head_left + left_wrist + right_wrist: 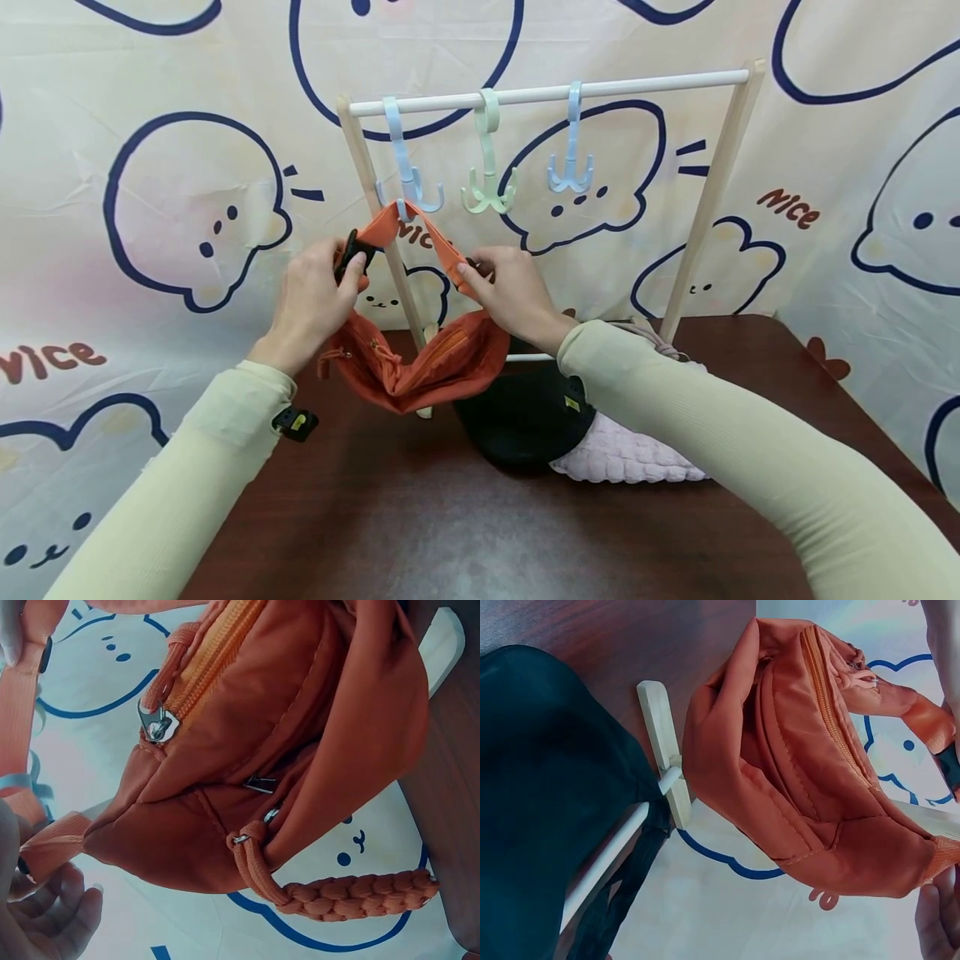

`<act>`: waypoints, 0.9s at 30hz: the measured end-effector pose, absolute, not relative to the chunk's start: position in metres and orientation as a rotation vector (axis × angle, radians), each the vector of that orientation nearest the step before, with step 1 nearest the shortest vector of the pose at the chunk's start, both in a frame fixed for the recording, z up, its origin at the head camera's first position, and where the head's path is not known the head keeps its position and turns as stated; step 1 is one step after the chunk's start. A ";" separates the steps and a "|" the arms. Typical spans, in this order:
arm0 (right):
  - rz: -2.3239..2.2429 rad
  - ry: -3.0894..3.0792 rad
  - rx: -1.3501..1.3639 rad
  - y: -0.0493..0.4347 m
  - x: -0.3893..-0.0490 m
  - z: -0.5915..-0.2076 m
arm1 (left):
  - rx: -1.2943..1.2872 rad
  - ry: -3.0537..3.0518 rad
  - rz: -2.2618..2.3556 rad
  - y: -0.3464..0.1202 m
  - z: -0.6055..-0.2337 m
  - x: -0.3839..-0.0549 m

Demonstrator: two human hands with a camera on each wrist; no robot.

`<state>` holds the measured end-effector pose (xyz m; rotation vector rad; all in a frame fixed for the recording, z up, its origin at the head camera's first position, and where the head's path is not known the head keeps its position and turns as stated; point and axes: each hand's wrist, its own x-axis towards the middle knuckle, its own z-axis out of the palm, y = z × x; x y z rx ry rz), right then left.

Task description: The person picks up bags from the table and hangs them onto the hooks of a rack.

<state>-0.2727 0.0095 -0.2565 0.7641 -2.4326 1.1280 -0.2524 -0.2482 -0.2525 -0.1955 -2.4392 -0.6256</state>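
An orange waist bag [442, 367] hangs tilted between my two hands, its zipped front facing me. My left hand [311, 283] pinches one side of it at the black buckle [356, 252], where the strap begins. On the other side, my right hand [517, 292] grips the strap near its join with the bag. Between the hands the orange strap [382, 223] rises to a peak at a lower prong of the left light-blue hook [402, 154]; the prong tip shows in front of the strap. A braided zipper pull [352, 896] dangles from the bag in the left wrist view.
A white rail [660, 82] on wooden posts [708, 200] also carries a green hook [487, 158] and another light-blue hook [572, 146]. Below sit a black bag [525, 425] and a quilted pale-pink bag [630, 454] on the dark wooden table [480, 533]. A patterned cloth stands behind.
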 end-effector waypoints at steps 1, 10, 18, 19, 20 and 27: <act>1.129 -2.435 0.765 0.009 -0.273 -0.257 | -0.196 -2.445 -0.622 -0.248 -0.253 -0.252; 1.098 -2.431 0.774 0.008 -0.271 -0.261 | -0.215 -2.477 -0.609 -0.243 -0.259 -0.251; 1.110 -2.434 0.755 0.007 -0.273 -0.266 | -0.218 -2.491 -0.600 -0.239 -0.261 -0.251; 1.109 -2.439 0.752 0.007 -0.272 -0.266 | -0.221 -2.491 -0.599 -0.239 -0.262 -0.251; 1.108 -2.442 0.753 0.007 -0.272 -0.267 | -0.223 -2.491 -0.599 -0.238 -0.262 -0.251; 1.109 -2.459 0.767 0.006 -0.272 -0.269 | -0.229 -2.488 -0.608 -0.236 -0.265 -0.254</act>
